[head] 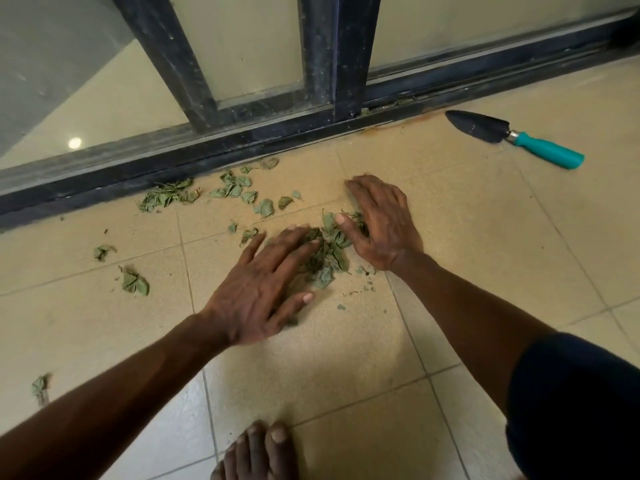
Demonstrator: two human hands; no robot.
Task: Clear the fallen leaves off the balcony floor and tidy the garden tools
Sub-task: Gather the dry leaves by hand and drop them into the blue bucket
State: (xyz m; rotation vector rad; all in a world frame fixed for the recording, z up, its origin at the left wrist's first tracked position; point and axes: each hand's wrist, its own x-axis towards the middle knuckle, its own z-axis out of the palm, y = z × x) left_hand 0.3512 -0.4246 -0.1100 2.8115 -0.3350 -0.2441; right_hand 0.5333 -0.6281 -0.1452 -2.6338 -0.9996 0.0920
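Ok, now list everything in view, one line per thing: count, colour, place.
door frame: one, black, across the top
floor tiles: many, beige, under everything
leaf pile: one, green, on the floor between the two hands
loose leaves: many, green, scattered left of the pile and along the door frame
trowel: one, black blade with teal handle, lying on the floor at right, near the door frame
left hand: one, fingers spread, on the pile's left side
right hand: one, against the pile's right side
foot: one, bare, bottom edge
dark cloth: one, navy, lower right
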